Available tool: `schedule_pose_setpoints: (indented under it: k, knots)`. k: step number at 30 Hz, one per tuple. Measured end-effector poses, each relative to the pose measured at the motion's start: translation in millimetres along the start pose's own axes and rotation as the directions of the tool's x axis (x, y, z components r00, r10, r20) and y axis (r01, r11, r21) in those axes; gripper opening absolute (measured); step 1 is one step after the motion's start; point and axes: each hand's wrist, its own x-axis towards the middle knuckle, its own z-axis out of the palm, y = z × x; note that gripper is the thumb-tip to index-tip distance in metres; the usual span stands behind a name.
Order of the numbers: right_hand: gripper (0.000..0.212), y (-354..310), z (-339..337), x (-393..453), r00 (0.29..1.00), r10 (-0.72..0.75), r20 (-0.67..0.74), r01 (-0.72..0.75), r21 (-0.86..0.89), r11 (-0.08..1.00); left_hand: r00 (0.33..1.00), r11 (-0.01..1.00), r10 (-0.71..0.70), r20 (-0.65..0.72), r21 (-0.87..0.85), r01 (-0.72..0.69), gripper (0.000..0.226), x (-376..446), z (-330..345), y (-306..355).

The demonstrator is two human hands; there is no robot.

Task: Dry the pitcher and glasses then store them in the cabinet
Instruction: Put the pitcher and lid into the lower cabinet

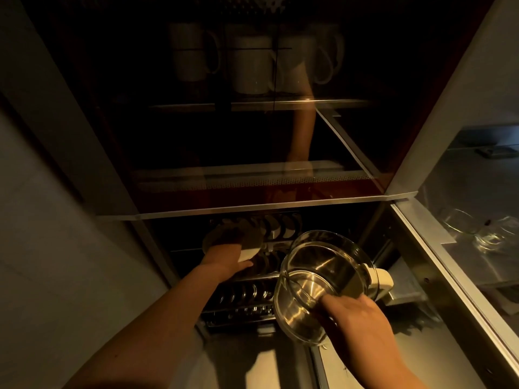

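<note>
Left hand reaches into the lower rack of the cabinet, fingers curled round a small white dish w/ a pale round plate just behind it. Risk there: the rack is ribbed metal, slots close together, so a dish pushed in blind in this dim light could clip a neighbour & chip.

Centre-right, the pitcher is in the air over the rack, tilted mouth toward camera; clear glass wall, shiny steel inside, cream plastic handle on the far right side. Right hand holds it by the near rim only, fingers over the edge. Smooth glass, maybe damp: prob. the weak point, one-handed rim grip could slip & drop it onto the metal.

Up top, white mugs on a dark shelf. Far right, clear glasses sit behind the glass door, rounded bowls, well apart from both hands.
</note>
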Motion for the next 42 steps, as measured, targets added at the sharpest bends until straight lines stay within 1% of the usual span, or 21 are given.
schedule_pose_setpoints:
  k: [2,6,9,13,14,15,17,18,21,23,25,27,33,38,42]
  knots:
    - [0.044,0,1,0,1.000,-0.007,-0.004,0.007,0.008,1.000,1.000,1.000,-0.004,-0.031,-0.001,0.004,0.052,-1,1,1]
    - [0.038,1,4,2,0.999,-0.038,-0.002,0.038,0.051,0.998,0.996,0.998,-0.006,-0.093,-0.056,0.001,0.051,-5,3,4]
    - [0.036,0,6,3,0.998,-0.057,0.004,0.057,0.046,0.997,0.994,0.999,0.012,-0.111,0.045,-0.008,0.040,-8,5,4]
    - [0.034,0,7,6,0.997,-0.069,-0.020,0.069,0.053,0.996,0.983,0.992,0.054,-0.174,0.123,-0.033,0.033,-14,14,2]
    - [0.033,1,8,6,0.997,-0.075,-0.026,0.076,0.050,0.996,0.980,0.986,0.086,-0.180,0.159,-0.058,0.038,-16,18,-1]
    - [0.033,1,8,7,0.996,-0.081,-0.031,0.082,0.047,0.996,0.974,0.978,0.119,-0.190,0.193,-0.082,0.051,-19,23,-4]
    - [0.032,1,9,8,0.996,-0.088,-0.031,0.089,0.044,0.995,0.958,0.973,0.154,-0.241,0.206,-0.105,0.073,-25,29,-10]
    - [0.032,1,10,8,0.995,-0.090,-0.031,0.091,0.043,0.995,0.947,0.972,0.165,-0.275,0.209,-0.108,0.078,-28,31,-12]
    - [0.029,2,11,9,0.995,-0.090,-0.042,0.092,0.040,0.995,0.918,0.966,0.200,-0.341,0.223,-0.128,0.084,-37,40,-13]
    - [0.029,3,12,9,0.995,-0.088,-0.048,0.090,0.045,0.995,0.931,0.957,0.199,-0.306,0.264,-0.118,0.085,-42,51,-12]
    - [0.030,3,13,10,0.995,-0.088,-0.048,0.090,0.044,0.995,0.958,0.949,0.152,-0.244,0.308,-0.072,0.082,-45,60,-13]
    - [0.029,3,14,11,0.995,-0.090,-0.049,0.092,0.043,0.995,0.971,0.941,0.111,-0.212,0.337,-0.034,0.079,-44,63,-14]
    - [0.028,1,16,12,0.994,-0.095,-0.060,0.097,0.033,0.995,0.984,0.938,0.072,-0.164,0.347,-0.011,0.078,-42,61,-11]
    - [0.027,-1,17,12,0.994,-0.092,-0.062,0.094,0.029,0.995,0.998,0.927,0.003,-0.069,0.373,0.023,0.075,-33,55,-4]
    - [0.028,-2,18,12,0.994,-0.091,-0.061,0.092,0.025,0.995,0.999,0.927,-0.028,-0.022,0.375,0.034,0.075,-22,51,-1]
